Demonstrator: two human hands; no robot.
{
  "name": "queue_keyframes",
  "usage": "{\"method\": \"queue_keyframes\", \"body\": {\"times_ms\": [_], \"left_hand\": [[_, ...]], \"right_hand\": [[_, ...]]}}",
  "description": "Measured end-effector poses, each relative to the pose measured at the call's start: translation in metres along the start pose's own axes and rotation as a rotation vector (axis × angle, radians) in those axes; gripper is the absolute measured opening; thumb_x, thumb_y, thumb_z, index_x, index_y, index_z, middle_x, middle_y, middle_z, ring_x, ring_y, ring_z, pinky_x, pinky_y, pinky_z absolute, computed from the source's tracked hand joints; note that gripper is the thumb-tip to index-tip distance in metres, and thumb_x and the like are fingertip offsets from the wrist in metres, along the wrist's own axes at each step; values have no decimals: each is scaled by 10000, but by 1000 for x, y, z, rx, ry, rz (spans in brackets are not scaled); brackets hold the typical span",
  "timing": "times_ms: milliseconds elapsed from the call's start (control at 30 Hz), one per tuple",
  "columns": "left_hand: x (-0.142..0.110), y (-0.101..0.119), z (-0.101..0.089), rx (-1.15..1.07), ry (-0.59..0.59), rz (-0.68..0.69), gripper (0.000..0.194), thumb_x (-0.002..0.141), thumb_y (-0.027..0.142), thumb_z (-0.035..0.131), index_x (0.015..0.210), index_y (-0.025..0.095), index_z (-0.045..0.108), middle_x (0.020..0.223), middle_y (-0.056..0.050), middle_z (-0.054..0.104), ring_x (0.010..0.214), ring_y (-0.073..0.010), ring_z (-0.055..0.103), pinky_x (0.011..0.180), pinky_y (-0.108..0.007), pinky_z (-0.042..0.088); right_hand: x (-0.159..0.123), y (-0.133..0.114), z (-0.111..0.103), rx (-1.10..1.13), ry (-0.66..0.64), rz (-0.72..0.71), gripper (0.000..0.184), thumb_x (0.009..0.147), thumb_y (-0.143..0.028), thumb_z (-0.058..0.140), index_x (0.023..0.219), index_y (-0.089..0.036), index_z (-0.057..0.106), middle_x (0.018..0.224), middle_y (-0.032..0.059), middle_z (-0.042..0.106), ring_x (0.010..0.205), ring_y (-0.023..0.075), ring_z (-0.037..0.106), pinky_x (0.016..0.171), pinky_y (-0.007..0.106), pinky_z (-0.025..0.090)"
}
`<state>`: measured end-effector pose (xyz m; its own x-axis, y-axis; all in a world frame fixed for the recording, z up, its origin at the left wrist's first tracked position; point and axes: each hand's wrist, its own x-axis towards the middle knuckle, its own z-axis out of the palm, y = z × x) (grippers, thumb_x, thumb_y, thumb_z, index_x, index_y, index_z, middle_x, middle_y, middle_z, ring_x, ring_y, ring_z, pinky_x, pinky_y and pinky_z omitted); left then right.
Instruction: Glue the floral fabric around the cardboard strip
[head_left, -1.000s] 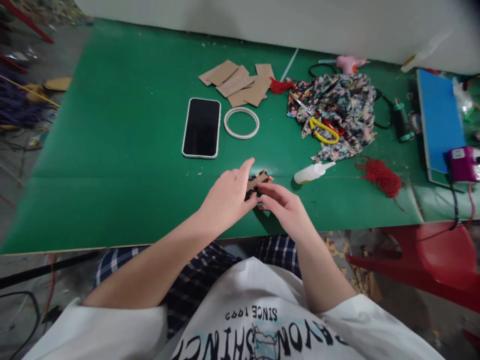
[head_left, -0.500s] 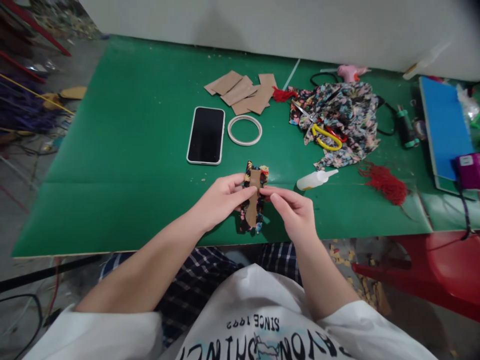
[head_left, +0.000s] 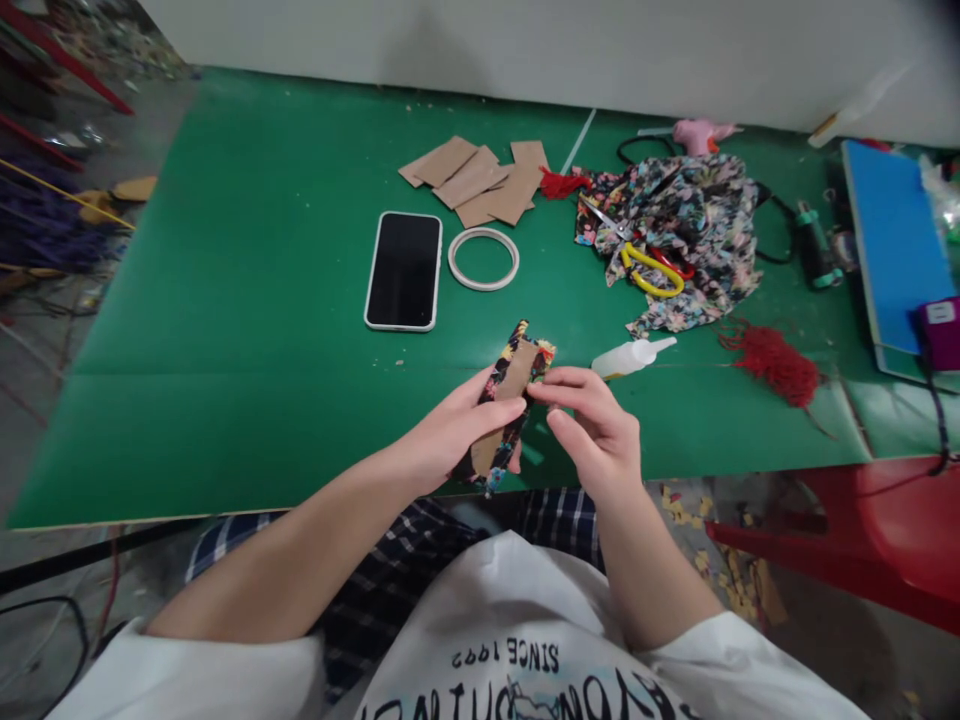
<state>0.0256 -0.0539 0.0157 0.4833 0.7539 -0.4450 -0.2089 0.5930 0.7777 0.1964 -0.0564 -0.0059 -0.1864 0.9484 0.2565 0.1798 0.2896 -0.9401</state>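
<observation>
My left hand (head_left: 457, 425) is closed around a narrow strip of cardboard (head_left: 517, 372) partly wrapped in dark floral fabric (head_left: 496, 476). Its thumb lies across the bare cardboard face and the other fingers are behind the piece. The piece is tilted, its top leaning right, near the front table edge. At its right side, my right hand (head_left: 600, 430) touches the fabric edge with the index fingertip. The thumb of that hand stands apart, and its remaining fingers are bent. A white squeeze bottle (head_left: 626, 358) lies just beyond my right hand.
Behind the hands are a phone (head_left: 405, 270), a tape roll (head_left: 452, 262) and several cardboard pieces (head_left: 517, 190). Yellow-handled scissors (head_left: 652, 285) rest on crumpled floral cloth (head_left: 697, 210). Red thread (head_left: 776, 365), a pink glue gun (head_left: 701, 136) and a blue board (head_left: 896, 250) are rightward.
The fabric-wrapped cardboard has turned from nearly upright to leaning right and seems raised off the table. My left hand has wrapped further around it; the right hand has moved slightly right and toward me.
</observation>
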Motion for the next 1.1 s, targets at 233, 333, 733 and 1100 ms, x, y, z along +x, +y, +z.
{"method": "queue_keyframes", "body": {"times_ms": [233,333,733,1100], "left_hand": [[-6,-6,-3,37,-123,43,589,837,649,357,997,145,615,652,-48,632,476,-112,515,437,-214,371],[-7,-9,-3,63,-144,-28,732,790,757,252,741,133,631,534,-46,573,418,-105,466,398,-216,322],[-10,-1,2,23,-146,-73,699,805,736,231,770,151,613,493,-18,552,378,-91,436,371,-203,279],[-18,4,4,-116,-172,-115,614,848,667,262,815,160,608,515,-18,583,406,-109,513,391,-200,345]], "right_hand": [[-1,5,4,184,143,158,186,853,-344,535,974,-303,671,957,12,667,865,157,627,748,352,546],[-2,3,7,226,88,172,198,839,-384,546,982,-308,661,1016,9,667,853,151,635,692,330,568],[-5,-5,7,137,84,119,271,819,-345,586,1088,-333,609,1091,5,658,917,160,650,751,349,588],[3,-13,-6,-354,2,-281,437,833,-339,566,1263,-330,491,1125,11,654,1008,191,615,877,380,523]]}}
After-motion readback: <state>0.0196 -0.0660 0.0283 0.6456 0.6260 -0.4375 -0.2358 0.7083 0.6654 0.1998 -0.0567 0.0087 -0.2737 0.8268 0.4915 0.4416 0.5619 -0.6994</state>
